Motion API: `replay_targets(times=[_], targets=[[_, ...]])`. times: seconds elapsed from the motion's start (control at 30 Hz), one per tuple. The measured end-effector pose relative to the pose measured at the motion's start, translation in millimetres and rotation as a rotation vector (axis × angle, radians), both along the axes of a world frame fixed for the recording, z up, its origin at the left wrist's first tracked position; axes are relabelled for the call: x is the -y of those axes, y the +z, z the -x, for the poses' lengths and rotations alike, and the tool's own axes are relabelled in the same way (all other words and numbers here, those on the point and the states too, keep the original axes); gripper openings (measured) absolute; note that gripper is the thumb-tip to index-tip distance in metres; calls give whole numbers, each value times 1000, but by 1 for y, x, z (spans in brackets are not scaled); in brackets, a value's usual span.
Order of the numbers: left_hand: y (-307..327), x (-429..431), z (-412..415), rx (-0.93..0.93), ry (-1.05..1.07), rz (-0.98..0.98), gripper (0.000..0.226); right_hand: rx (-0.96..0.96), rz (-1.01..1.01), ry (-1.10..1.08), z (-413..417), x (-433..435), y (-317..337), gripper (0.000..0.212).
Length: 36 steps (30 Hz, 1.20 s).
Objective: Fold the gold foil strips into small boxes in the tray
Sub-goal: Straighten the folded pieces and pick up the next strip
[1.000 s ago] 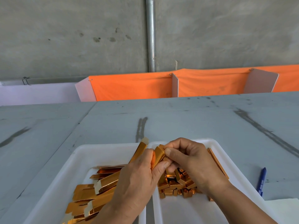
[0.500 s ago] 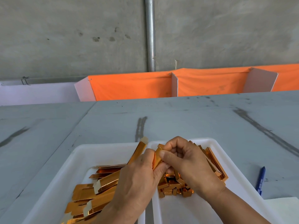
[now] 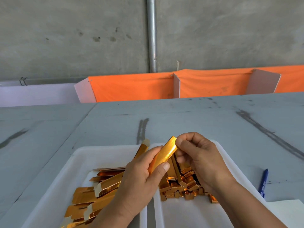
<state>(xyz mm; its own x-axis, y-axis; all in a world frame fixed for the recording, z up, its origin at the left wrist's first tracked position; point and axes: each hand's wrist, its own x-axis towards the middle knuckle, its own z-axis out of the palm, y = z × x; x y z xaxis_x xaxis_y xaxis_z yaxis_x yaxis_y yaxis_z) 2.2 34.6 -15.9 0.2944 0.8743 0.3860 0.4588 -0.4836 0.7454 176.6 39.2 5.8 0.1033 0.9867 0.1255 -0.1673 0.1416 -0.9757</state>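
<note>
A rough grey concrete wall (image 3: 65, 38) fills the background, with a smooth metal pipe (image 3: 152, 38) running straight down it. Below lies the worktop (image 3: 197, 120), a flat matt grey surface marked with dark smeared streaks. Along its far edge hangs a band of orange cloth (image 3: 131, 88), creased and split by thin white upright panels.

Two white plastic trays with rounded corners sit side by side at the near edge. The left tray (image 3: 102, 153) holds a loose heap of flat strips (image 3: 85, 196), long and narrow, mirror-bright gold with pale tab ends. The right tray (image 3: 197, 214) holds a pile of small boxes (image 3: 185, 183), angular and folded from the same shiny foil.

Above the gap between the trays, the left hand (image 3: 139, 183) grips the lower end of one gold foil strip (image 3: 166, 153) between thumb and curled fingers. The right hand (image 3: 200, 155) pinches the strip's upper end with its fingertips. The strip tilts up and away, its face crinkled and glinting.

A sheet of white paper (image 3: 289, 213) lies at the near right corner, with a slim blue pen (image 3: 263, 181) just beside it.
</note>
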Motion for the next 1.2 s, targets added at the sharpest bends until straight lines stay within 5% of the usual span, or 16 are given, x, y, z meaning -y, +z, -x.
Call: replay_targets(times=[0.23,0.6,0.77,0.93,1.2], targets=[[-2,-4,1,91,19,52,33,144,8,193,9,3,-3,41],[-1,-2,-5,121,-135,169,49,319,-38,155,10,6,-1,60],[0,-15,11,120,195,70,50,189,-45,-239,-16,-5,7,48],[-16,-36,29,-269,599,119,47,397,54,-455,-38,-15,1,30],[-47,-45,42,-618,559,318,39,926,110,-570,-47,-21,-5,39]])
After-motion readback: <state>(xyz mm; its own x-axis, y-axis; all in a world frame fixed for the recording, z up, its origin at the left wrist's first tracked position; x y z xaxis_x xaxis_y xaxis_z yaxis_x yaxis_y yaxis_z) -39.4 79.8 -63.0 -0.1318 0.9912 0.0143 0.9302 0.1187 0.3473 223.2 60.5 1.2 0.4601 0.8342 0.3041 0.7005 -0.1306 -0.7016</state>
